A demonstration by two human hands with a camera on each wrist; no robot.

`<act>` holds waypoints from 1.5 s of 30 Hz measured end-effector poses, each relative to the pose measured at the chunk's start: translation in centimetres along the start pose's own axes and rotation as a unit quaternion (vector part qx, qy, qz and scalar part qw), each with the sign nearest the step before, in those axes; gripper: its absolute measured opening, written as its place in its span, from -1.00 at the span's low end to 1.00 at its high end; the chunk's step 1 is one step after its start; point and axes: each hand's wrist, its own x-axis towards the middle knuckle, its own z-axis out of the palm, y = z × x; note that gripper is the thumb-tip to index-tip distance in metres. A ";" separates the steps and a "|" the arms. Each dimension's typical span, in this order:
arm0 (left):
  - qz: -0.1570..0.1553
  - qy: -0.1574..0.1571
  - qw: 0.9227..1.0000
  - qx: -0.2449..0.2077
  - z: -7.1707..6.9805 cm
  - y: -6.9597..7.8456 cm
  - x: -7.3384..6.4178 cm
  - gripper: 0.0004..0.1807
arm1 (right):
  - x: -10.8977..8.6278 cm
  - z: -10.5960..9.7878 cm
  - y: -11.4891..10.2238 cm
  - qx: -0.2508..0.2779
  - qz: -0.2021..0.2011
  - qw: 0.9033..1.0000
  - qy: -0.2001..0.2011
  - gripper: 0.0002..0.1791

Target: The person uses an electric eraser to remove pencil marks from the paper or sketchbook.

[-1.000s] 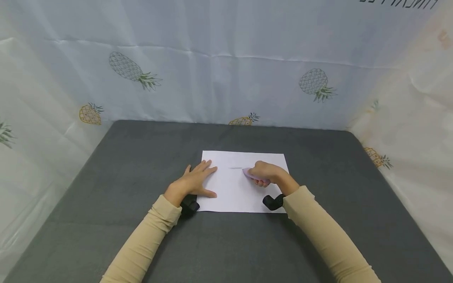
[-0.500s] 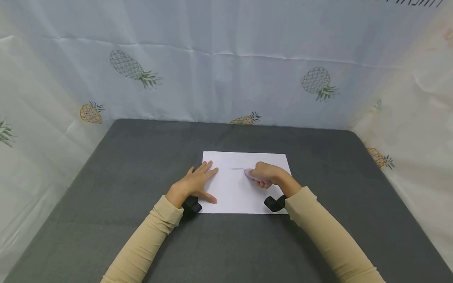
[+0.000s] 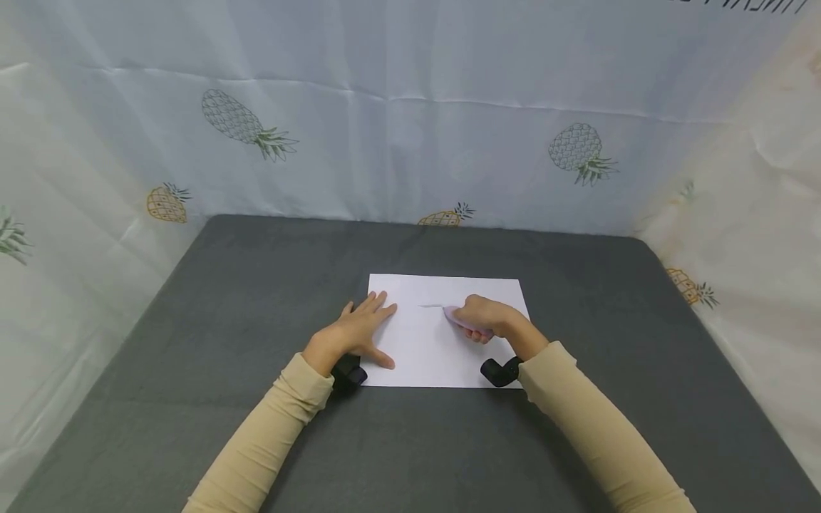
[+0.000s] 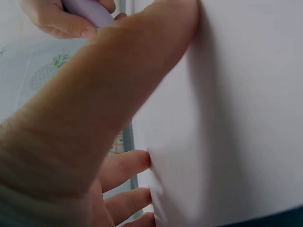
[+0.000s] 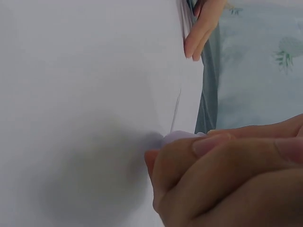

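Note:
A white sheet of paper (image 3: 410,349) lies on the dark grey table. My left hand (image 3: 355,333) rests on its left side with fingers spread; in the left wrist view the fingertips (image 4: 142,161) touch the paper. My right hand (image 3: 487,317) grips a lavender utility knife (image 3: 452,313) in curled fingers, its tapered front end against the sheet. No blade can be made out. From that end a thin slit-like line (image 3: 430,306) runs left across the upper part of the paper. In the right wrist view, the fingers cover most of the lavender knife (image 5: 177,136).
Black wrist mounts (image 3: 500,372) sit under both wrists, the right one over the paper's lower right. The grey tabletop (image 3: 410,449) surrounds the sheet. Behind and at the sides hangs a pale curtain (image 3: 398,142) printed with pineapples.
My left thumb has slid slightly toward the sheet's near edge since the first frame. The right hand and the knife stay almost in place on the paper; the whole view shifts a little.

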 end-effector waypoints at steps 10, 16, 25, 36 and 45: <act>-0.003 0.004 1.000 0.004 0.0 0.0 0.1 0.16 | 0.7 -0.1 -0.2 0.003 -0.008 1.000 0.009 -0.63; -0.003 0.004 1.000 0.007 0.1 0.0 0.2 0.17 | 0.2 -0.1 0.1 0.004 0.005 1.000 0.003 -0.63; 0.000 0.013 1.000 0.006 0.4 0.0 0.3 0.16 | 0.4 -0.1 0.2 0.015 -0.009 1.000 0.012 -0.65; -0.008 0.010 1.000 0.011 0.4 0.0 0.0 0.17 | 0.0 0.3 0.4 0.004 -0.006 1.000 0.007 -0.63; -0.007 0.008 1.000 0.009 0.5 0.0 0.3 0.17 | 0.6 0.3 0.1 0.023 -0.004 1.000 0.021 -0.70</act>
